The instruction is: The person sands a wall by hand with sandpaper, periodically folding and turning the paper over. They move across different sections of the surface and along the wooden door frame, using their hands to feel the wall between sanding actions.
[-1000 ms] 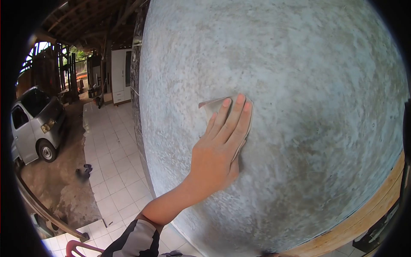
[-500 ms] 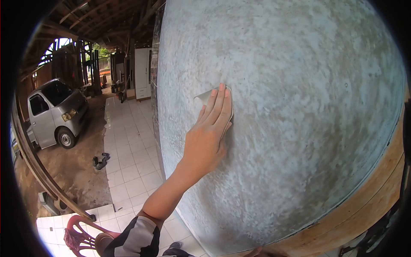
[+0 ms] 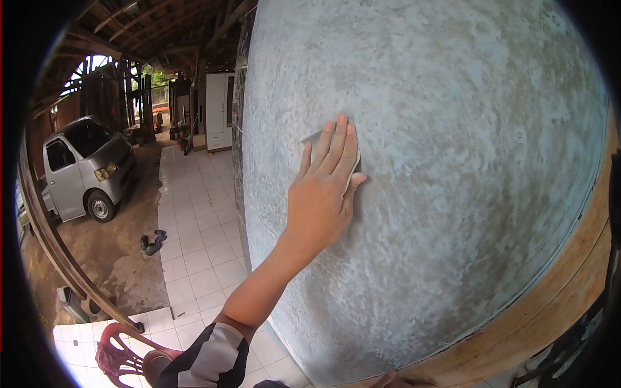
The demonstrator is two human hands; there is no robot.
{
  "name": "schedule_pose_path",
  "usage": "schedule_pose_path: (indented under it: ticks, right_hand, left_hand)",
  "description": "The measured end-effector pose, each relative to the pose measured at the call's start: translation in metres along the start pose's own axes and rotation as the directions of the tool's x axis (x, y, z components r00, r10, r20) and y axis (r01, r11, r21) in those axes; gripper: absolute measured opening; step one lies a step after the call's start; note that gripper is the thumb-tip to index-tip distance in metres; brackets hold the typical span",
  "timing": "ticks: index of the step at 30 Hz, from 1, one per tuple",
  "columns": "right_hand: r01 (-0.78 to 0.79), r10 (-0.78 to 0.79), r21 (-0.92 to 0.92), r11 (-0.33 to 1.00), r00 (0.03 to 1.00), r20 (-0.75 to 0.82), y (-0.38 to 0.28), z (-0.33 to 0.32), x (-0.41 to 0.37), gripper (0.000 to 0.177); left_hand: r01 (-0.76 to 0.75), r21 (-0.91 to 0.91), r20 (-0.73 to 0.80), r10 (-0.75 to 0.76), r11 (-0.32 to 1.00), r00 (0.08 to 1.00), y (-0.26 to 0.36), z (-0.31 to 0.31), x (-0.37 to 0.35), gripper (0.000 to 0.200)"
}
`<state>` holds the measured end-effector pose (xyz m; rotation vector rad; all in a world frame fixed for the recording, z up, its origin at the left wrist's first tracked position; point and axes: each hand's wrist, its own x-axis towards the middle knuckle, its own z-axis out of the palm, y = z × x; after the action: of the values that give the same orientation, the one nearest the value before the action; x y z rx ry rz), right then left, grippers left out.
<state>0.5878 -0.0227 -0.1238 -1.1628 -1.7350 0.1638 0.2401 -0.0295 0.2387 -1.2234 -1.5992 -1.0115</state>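
A timber roof [image 3: 168, 26] is seen over an open shed with a floor [image 3: 194, 220] of pale tiles. At 9 o'clock a silver van [image 3: 81, 171] is parked on bare ground. Just right of it, a pair of dark sandals [image 3: 152, 244] is left at the edge of the tiles. At 7 o'clock part of a red chair [image 3: 119, 355] is seen, and near 11 o'clock, far back, a white cabinet [image 3: 215, 110] is stood.

The centre and right of the view are filled by a grey, mottled wall [image 3: 466, 161]. A striped sleeve [image 3: 207, 359] is shown at 6 o'clock, and from it a bare arm is stretched up towards 12 o'clock. The left hand [image 3: 320, 200] is laid flat on the wall just left of centre. Its fingers [image 3: 336, 145] are held straight and close together, pointing to 12 o'clock. A grey sheet [image 3: 315, 141] is pressed against the wall under them. The sheet's top corner is shown at 11 o'clock of the fingertips, and its right edge is caught by the thumb.

A wooden frame [image 3: 550, 310] is run along the wall's lower edge at 4 o'clock. At the bottom edge, only the tip of the right hand [image 3: 388, 380] is shown by the frame; how its fingers are set cannot be told.
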Motion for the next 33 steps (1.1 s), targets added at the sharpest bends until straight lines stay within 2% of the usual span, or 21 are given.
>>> schedule_pose_path:
  ticks: [4,6,10,12,16,18,19,22,25,28,30,33]
  right_hand:
    - [-0.018,0.018,-0.045,0.999,1.0,0.012,-0.004,0.005,-0.007,0.041]
    - [-0.033,0.035,-0.089,0.996,0.999,0.014,-0.001,0.006,-0.008,0.042]
    - [-0.038,0.045,-0.197,0.98,0.999,0.029,0.007,0.009,-0.012,0.044]
    - [-0.048,0.058,-0.246,0.968,0.998,0.035,0.011,0.011,-0.014,0.044]
    - [-0.095,0.111,-0.327,0.94,0.993,0.031,0.017,0.013,-0.016,0.046]
    - [-0.103,0.125,-0.376,0.921,0.992,0.034,0.02,0.015,-0.018,0.047]
    - [-0.105,0.131,-0.401,0.91,0.991,0.037,0.022,0.015,-0.019,0.047]
    - [-0.125,0.148,-0.378,0.917,0.988,0.033,0.009,0.017,-0.012,0.048]
    - [-0.17,0.189,-0.335,0.927,0.982,0.025,-0.006,0.02,-0.013,0.051]
    - [-0.194,0.212,-0.303,0.933,0.977,0.027,-0.015,0.016,-0.007,0.053]
    - [-0.199,0.22,-0.289,0.936,0.975,0.04,-0.017,0.006,-0.002,0.054]
    - [-0.198,0.224,-0.308,0.931,0.973,0.05,-0.021,0.001,0.002,0.058]
  left_hand:
    - [0.036,-0.092,0.052,-0.031,0.995,0.998,0.003,0.002,-0.018,0.062]
    - [0.002,0.01,0.029,-0.002,1.0,1.0,-0.001,0.0,-0.011,0.068]
    - [-0.01,0.008,-0.035,0.01,1.0,0.999,-0.01,-0.001,0.007,0.07]
    - [0.0,-0.069,0.058,0.004,0.998,0.998,-0.007,-0.003,-0.006,0.065]
    - [-0.037,-0.058,0.096,0.042,0.998,0.994,-0.013,0.0,-0.012,0.065]
    - [-0.041,-0.086,-0.016,0.039,0.995,0.999,-0.014,-0.004,0.013,0.069]
    - [-0.035,-0.09,-0.016,0.034,0.995,0.999,-0.014,-0.004,0.017,0.069]
    - [-0.085,-0.063,-0.041,0.082,0.994,0.996,-0.016,-0.002,0.017,0.069]
    - [-0.09,-0.071,0.017,0.092,0.993,0.996,-0.018,0.001,0.004,0.07]
    - [-0.083,-0.071,0.001,0.084,0.994,0.996,-0.02,-0.003,0.022,0.072]
    - [-0.118,-0.035,-0.071,0.115,0.992,0.991,-0.022,-0.002,0.034,0.073]
    - [-0.094,-0.066,-0.02,0.092,0.993,0.996,-0.018,-0.001,0.019,0.071]
